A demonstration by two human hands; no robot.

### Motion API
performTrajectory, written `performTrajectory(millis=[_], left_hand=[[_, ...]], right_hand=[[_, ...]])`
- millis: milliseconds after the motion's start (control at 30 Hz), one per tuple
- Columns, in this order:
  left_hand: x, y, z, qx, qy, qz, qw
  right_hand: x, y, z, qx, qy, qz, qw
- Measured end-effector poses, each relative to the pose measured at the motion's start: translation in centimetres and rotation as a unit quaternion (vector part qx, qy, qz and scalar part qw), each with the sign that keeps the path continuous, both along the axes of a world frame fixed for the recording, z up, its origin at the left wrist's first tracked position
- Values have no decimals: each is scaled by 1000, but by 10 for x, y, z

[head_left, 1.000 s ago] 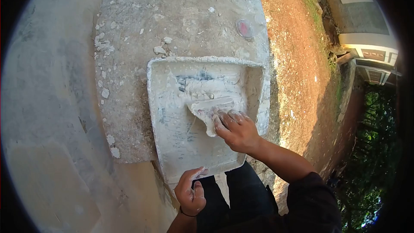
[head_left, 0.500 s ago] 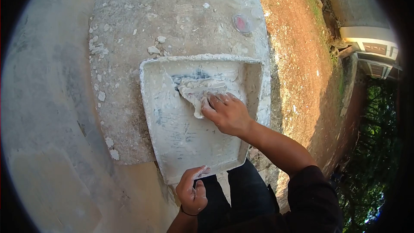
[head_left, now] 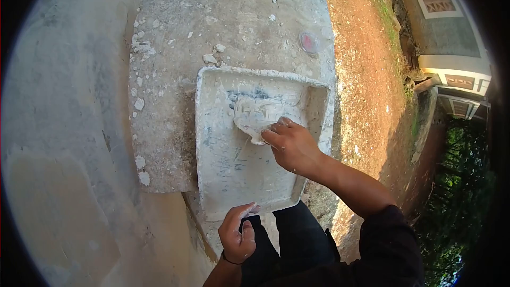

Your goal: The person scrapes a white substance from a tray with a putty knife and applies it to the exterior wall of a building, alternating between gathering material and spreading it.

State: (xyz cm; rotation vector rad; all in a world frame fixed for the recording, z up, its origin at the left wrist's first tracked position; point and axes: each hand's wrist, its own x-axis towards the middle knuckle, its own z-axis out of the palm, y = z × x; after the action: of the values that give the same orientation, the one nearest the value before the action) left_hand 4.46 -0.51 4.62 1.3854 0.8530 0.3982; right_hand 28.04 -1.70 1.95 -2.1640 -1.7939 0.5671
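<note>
A shallow rectangular tray (head_left: 200, 138), crusted with whitish plaster, sits before me with its near end over my legs. In it lies a mound of wet, pale plaster (head_left: 255, 112) near the far side. My right hand (head_left: 297, 146) is closed, with its fingertips at the right edge of this mound, gripping what looks like a flat plaster-coated scraper, mostly hidden by paste and fingers. At the near left corner of the tray is my left hand (head_left: 238, 236), thumb apart from the lightly bent fingers, with white paste on the fingertips beside the rim.
The tray rests partly on a rough grey slab (head_left: 164, 90) strewn with dried plaster bits (head_left: 210, 59). A round clear lid with a pink patch (head_left: 308, 42) lies at the slab's right. A smooth plastered wall (head_left: 69, 101) runs along the left; reddish dirt ground (head_left: 366, 90) lies right.
The slab and tray sit further right in view, and the tray is turned slightly. My right hand has shifted right and slightly down, its fingers curled more tightly. My left hand stays nearly still.
</note>
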Motion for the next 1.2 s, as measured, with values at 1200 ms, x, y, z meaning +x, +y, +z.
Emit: performTrajectory(millis=[1200], left_hand=[[-276,-618,452,520,384,617,449]], right_hand=[[-452,-327,457,-437,716,346,421]])
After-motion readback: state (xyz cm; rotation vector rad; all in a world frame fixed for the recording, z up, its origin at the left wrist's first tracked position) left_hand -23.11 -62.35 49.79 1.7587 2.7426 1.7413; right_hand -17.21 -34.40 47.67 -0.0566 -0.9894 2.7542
